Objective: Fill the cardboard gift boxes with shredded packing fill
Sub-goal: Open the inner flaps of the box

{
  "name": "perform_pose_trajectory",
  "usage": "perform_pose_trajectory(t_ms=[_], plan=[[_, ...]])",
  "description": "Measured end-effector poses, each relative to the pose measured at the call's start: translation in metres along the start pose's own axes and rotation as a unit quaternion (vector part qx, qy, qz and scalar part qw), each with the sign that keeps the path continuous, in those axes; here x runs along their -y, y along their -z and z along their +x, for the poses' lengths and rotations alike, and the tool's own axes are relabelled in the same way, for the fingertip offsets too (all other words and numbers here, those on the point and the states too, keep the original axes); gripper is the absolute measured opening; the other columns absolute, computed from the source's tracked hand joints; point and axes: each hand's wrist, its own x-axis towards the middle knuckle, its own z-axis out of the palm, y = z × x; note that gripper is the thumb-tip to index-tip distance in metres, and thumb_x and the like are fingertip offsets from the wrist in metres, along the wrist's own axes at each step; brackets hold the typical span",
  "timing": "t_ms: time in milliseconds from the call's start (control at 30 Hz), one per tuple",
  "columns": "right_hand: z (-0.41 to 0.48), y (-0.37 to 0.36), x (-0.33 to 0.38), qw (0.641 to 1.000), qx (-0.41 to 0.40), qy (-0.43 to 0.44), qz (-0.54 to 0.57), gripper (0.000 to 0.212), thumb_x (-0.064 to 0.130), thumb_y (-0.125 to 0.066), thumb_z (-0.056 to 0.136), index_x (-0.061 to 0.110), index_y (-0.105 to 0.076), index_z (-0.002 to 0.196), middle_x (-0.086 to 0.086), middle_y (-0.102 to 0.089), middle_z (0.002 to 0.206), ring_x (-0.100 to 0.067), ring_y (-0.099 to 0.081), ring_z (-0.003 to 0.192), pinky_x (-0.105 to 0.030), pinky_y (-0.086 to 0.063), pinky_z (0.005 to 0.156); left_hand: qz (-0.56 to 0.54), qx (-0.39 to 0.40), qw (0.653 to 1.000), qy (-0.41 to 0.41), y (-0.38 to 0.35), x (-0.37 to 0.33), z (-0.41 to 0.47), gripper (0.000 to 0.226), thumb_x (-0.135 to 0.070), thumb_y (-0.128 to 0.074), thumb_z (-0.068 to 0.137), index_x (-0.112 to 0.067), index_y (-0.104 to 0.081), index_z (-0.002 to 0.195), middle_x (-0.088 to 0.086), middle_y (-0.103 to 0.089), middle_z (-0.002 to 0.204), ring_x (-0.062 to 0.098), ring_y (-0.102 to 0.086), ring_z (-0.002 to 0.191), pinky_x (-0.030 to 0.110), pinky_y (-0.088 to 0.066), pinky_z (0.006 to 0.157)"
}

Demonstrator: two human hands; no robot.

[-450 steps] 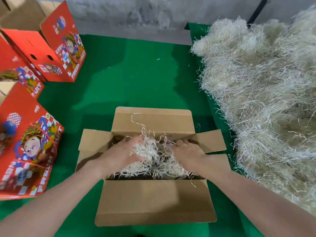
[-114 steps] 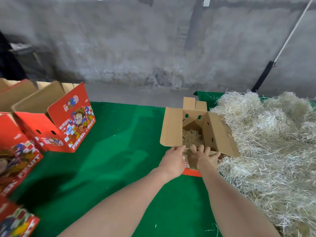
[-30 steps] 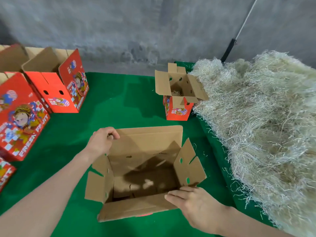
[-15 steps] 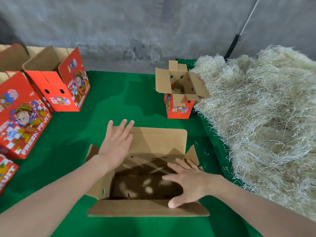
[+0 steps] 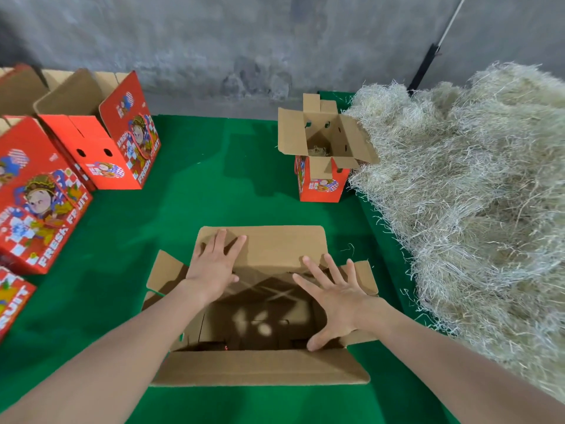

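Observation:
An empty cardboard gift box (image 5: 260, 371) stands in front of me on the green mat, its four flaps spread outward and its dark inside bare. My left hand (image 5: 214, 264) lies flat with straight fingers on the far flap. My right hand (image 5: 333, 298) hovers with spread fingers over the box's right side, thumb at the near right corner. A big heap of pale shredded fill (image 5: 477, 203) covers the right side. A second red box (image 5: 321, 157), flaps up with some fill inside, stands against the heap at the back.
Several red printed "Fresh Fruit" boxes (image 5: 101, 133) stand along the left edge of the green mat (image 5: 198, 194). A grey concrete wall (image 5: 244, 41) closes the back. A black pole (image 5: 423, 67) leans behind the fill heap.
Both hands have spread further apart and forward, pressing the far and right flaps outward. The box now sits squarely with all flaps folded open.

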Motion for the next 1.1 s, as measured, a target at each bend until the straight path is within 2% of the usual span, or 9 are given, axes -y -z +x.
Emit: perform_pose_trajectory(t_ms=[133, 233, 300, 367, 500, 800, 1000, 1100], plan=[[-0.003, 0.010, 0.000, 0.998, 0.005, 0.000, 0.057, 0.121, 0.083, -0.057, 0.055, 0.040, 0.010, 0.146, 0.006, 0.041, 0.144, -0.028, 0.038, 0.132, -0.063, 0.023, 0.101, 0.013, 0.044, 0.999, -0.011, -0.001, 0.000, 0.006, 0.066, -0.038, -0.046, 0.095, -0.028, -0.008, 0.149, 0.011, -0.023, 0.151, 0.028, -0.021, 0.138, 0.045, -0.019, 0.112], [-0.011, 0.014, 0.012, 0.986, -0.004, 0.052, 0.157, 0.110, 0.090, -0.046, 0.052, 0.052, 0.005, 0.142, 0.008, 0.022, 0.154, -0.017, 0.031, 0.136, -0.054, 0.025, 0.105, 0.003, 0.071, 0.997, -0.012, -0.002, 0.004, 0.004, 0.065, -0.040, -0.048, 0.094, -0.029, -0.014, 0.149, 0.009, -0.033, 0.147, 0.028, -0.029, 0.134, 0.043, -0.024, 0.109], [-0.020, 0.009, 0.023, 0.979, 0.027, 0.099, 0.174, 0.108, 0.089, -0.048, 0.050, 0.058, 0.007, 0.137, 0.015, 0.019, 0.152, -0.011, 0.029, 0.135, -0.050, 0.028, 0.104, -0.005, 0.088, 0.996, -0.014, -0.006, 0.003, 0.001, 0.065, -0.041, -0.048, 0.093, -0.031, -0.016, 0.148, 0.009, -0.039, 0.143, 0.028, -0.033, 0.131, 0.044, -0.030, 0.104], [-0.025, -0.001, 0.028, 0.979, 0.072, 0.108, 0.161, 0.108, 0.083, -0.056, 0.055, 0.055, 0.005, 0.140, 0.014, 0.021, 0.153, -0.015, 0.031, 0.135, -0.048, 0.031, 0.100, -0.017, 0.093, 0.995, -0.012, -0.011, 0.002, -0.003, 0.062, -0.041, -0.048, 0.094, -0.031, -0.017, 0.148, 0.010, -0.042, 0.141, 0.029, -0.035, 0.129, 0.042, -0.033, 0.103], [-0.019, -0.011, 0.030, 0.980, 0.093, 0.102, 0.145, 0.112, 0.078, -0.061, 0.059, 0.046, 0.002, 0.145, 0.007, 0.023, 0.153, -0.020, 0.034, 0.135, -0.050, 0.029, 0.101, -0.057, 0.096, 0.994, -0.005, -0.012, 0.003, -0.003, 0.062, -0.037, -0.047, 0.095, -0.032, -0.017, 0.148, 0.010, -0.034, 0.148, 0.031, -0.031, 0.134, 0.041, -0.029, 0.109], [-0.009, -0.030, 0.037, 0.979, 0.097, 0.114, 0.139, 0.117, 0.084, -0.058, 0.051, 0.044, -0.001, 0.146, 0.007, 0.016, 0.155, -0.021, 0.027, 0.139, -0.050, 0.025, 0.103, -0.050, 0.074, 0.996, 0.018, -0.007, -0.005, -0.011, 0.067, -0.037, -0.049, 0.094, -0.029, -0.012, 0.149, 0.011, -0.022, 0.153, 0.032, -0.022, 0.138, 0.044, -0.016, 0.113], [-0.016, -0.031, 0.037, 0.976, 0.105, 0.102, 0.160, 0.113, 0.085, -0.055, 0.055, 0.043, -0.003, 0.146, 0.009, 0.007, 0.157, -0.023, 0.009, 0.144, -0.053, 0.004, 0.111, -0.067, 0.024, 0.997, 0.011, -0.012, -0.013, -0.010, 0.067, -0.046, -0.045, 0.093, -0.034, -0.010, 0.148, -0.001, -0.009, 0.157, 0.026, -0.007, 0.143, 0.049, -0.007, 0.114], [-0.026, -0.021, 0.037, 0.982, 0.077, 0.107, 0.132, 0.110, 0.087, -0.050, 0.056, 0.043, -0.003, 0.146, 0.007, 0.009, 0.157, -0.022, 0.015, 0.143, -0.051, 0.015, 0.108, -0.124, 0.003, 0.992, -0.025, -0.016, -0.014, -0.008, 0.055, -0.040, -0.043, 0.096, -0.041, -0.018, 0.145, -0.009, -0.011, 0.156, 0.019, -0.002, 0.143, 0.049, -0.001, 0.113]])
